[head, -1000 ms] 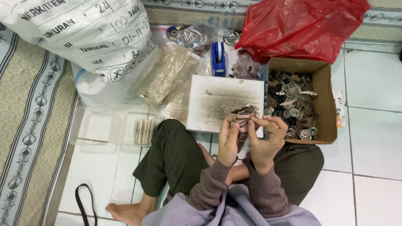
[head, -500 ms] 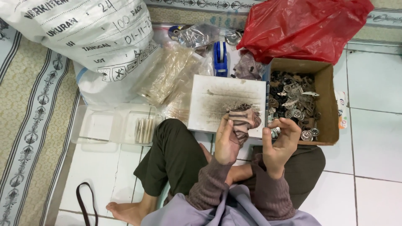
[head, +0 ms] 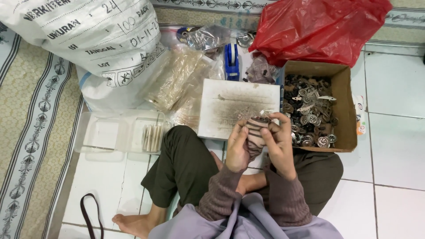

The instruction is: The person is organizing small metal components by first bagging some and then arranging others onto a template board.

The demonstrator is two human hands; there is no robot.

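On the tiled floor, both hands work a small stack over a board.
Leftmost lies a white sack (head: 84, 40), then a clear tray (head: 119, 135) holding thin sticks (head: 150, 137). Past it, the left hand (head: 237, 148) and right hand (head: 279, 144) come together, both clamped on a brownish stack (head: 255, 132) held at the near edge of the smudged white board (head: 237, 108). Further right sits a cardboard box (head: 343, 110) full of metal parts (head: 310, 115), under a red bag (head: 323, 28).
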